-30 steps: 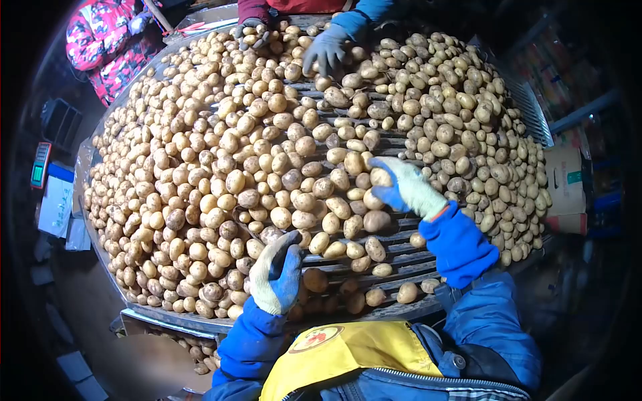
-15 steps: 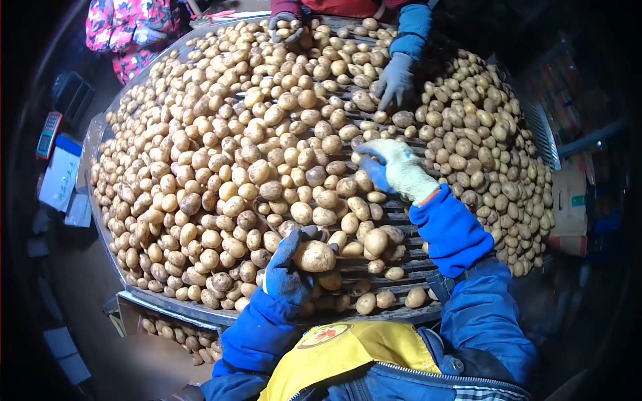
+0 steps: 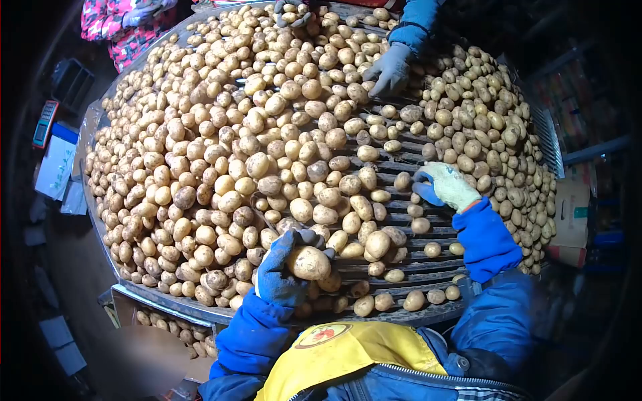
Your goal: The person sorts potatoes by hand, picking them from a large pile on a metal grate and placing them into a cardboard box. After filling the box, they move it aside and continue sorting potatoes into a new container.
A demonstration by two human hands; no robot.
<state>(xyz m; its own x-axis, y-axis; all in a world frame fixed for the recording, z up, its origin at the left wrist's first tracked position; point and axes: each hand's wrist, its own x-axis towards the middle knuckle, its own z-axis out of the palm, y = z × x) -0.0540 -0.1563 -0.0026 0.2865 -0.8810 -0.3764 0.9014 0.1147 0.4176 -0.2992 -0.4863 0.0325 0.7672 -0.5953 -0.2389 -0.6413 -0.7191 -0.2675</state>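
My left hand [image 3: 279, 271], in a blue glove, is closed around a large potato [image 3: 309, 262] above the near edge of the heap. On the slatted rack [image 3: 401, 150], my right hand [image 3: 447, 186], in a pale glove with blue fingers, is low over the bars. Its fingers are curved and apart, and I see nothing held in them. One small potato [image 3: 402, 180] lies just left of its fingertips, with several others on the slats below it. The large potato heap [image 3: 200, 167] spreads to the left, and a pile of smaller potatoes [image 3: 485, 127] lies to the right.
Across the rack, a co-worker's gloved hand [image 3: 391, 69] reaches over the slats, and their other hand [image 3: 291, 13] holds potatoes. Another person in a pink patterned jacket [image 3: 124, 27] stands at the far left. A box of potatoes [image 3: 177, 329] is below the near edge; a cardboard box [image 3: 570, 214] stands right.
My right hand has moved right and slightly down, and more bare slats show with scattered small potatoes. The left hand keeps its potato, barely shifted. The co-worker's reaching hand has moved up and left.
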